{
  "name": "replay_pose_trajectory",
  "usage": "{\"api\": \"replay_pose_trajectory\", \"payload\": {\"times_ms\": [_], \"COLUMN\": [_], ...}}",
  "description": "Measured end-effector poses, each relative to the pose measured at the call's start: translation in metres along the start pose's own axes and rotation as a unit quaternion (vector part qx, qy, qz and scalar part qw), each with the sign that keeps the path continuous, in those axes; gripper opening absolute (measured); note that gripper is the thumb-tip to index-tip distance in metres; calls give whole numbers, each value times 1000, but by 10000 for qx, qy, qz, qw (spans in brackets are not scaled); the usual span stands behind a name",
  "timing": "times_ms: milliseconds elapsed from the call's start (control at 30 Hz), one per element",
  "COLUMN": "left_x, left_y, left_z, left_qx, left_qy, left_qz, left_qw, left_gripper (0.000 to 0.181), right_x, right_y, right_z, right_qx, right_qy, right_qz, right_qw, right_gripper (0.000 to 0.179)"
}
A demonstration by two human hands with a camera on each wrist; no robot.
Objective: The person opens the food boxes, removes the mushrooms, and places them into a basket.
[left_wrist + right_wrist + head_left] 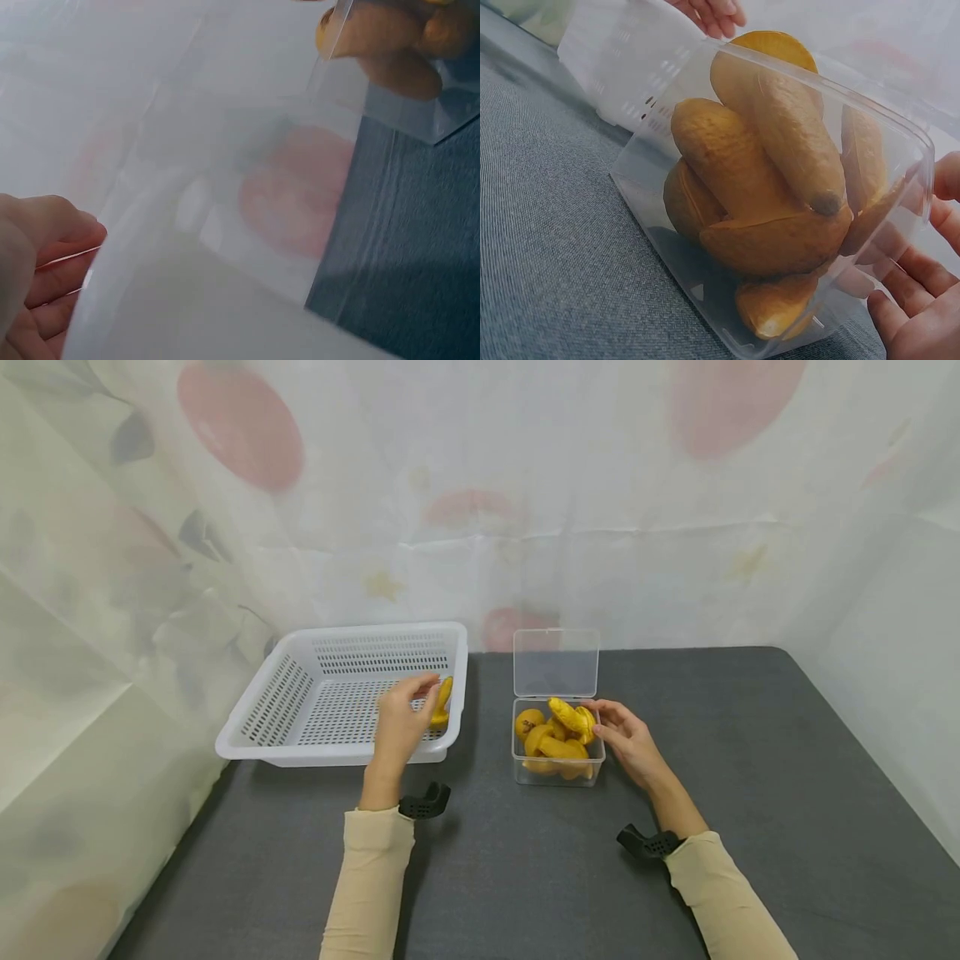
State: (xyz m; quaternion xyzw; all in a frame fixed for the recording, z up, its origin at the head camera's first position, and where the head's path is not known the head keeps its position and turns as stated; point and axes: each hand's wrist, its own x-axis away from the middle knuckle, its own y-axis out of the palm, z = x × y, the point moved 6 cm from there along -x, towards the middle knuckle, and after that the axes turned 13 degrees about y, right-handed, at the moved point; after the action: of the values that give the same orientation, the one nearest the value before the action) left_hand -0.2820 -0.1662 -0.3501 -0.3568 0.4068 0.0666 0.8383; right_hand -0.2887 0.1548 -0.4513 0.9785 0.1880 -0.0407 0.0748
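Observation:
A yellow banana-shaped piece (441, 703) is inside the white basket (342, 756), by its right wall. Over that end of the basket my left hand (402, 718) bends its fingers loosely beside the piece; none shows in its grasp. In the left wrist view, the thumb and fingers of the left hand (49, 255) appear at the left edge, partly behind the basket's white wall. A clear plastic box (558, 779) holds several yellow fruit-like pieces (769, 172), some banana-shaped. My right hand (628, 745) rests its fingers against the box's right side, at the rim.
The clear lid (556, 662) of the box stands raised at its back. Basket and box sit side by side on a dark grey table (517, 877), a gap between them. A patterned curtain (480, 468) hangs behind the table, and another sheet on the left.

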Motion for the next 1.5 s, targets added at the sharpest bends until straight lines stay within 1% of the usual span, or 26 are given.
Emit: {"api": "replay_pose_trajectory", "payload": {"times_ms": [167, 267, 367, 500, 633, 700, 800, 900, 967, 1100, 1200, 1367, 1500], "left_x": [-1, -2, -3, -2, -2, -2, 0, 2, 3, 5, 6, 8, 10], "left_y": [9, 13, 18, 25, 31, 34, 43, 53, 58, 65, 68, 75, 80], "left_z": [9, 15, 20, 27, 33, 36, 42, 49, 54, 61, 63, 67, 70], "left_qx": [210, 369, 532, 701, 665, 723, 891, 1032, 1106, 1194, 1258, 1387, 1359], "left_qy": [237, 327, 359, 419, 638, 715, 743, 805, 874, 993, 1026, 1048, 1067], "left_qz": [-63, -123, -273, -500, -650, -762, -1069, -1415, -1591, -1748, -1823, -2041, -2194], "left_qw": [9995, 9987, 9976, 9954, 9936, 9919, 9875, 9812, 9771, 9723, 9698, 9634, 9602], "left_gripper": [19, 19, 19, 20, 21, 21, 23, 23, 23, 24, 24, 25, 26], "right_x": [0, -1, -1, -1, 0, 1, 1, 1, 0, 0, 0, 0, 0], "right_y": [0, 1, 1, 1, 1, 1, 2, 3, 3, 2, 2, 1, 1], "right_z": [0, 0, -1, -1, -1, -1, -1, -2, -3, -2, -2, -1, -1], "right_qx": [-49, -79, -105, -110, -104, -96, -100, -91, -82, -54, -42, -28, -44], "right_qy": [-45, -45, -70, -152, -164, -135, -89, -63, -43, 16, 41, 50, 14], "right_qz": [-69, -91, -106, -146, -139, -120, -113, -105, -99, -68, -45, -37, -61], "right_qw": [10000, 9999, 9999, 9997, 9997, 9998, 9998, 9999, 9999, 10000, 10000, 10000, 10000], "right_gripper": [32, 33, 34, 31, 29, 29, 29, 30, 32, 33, 32, 30, 30]}}
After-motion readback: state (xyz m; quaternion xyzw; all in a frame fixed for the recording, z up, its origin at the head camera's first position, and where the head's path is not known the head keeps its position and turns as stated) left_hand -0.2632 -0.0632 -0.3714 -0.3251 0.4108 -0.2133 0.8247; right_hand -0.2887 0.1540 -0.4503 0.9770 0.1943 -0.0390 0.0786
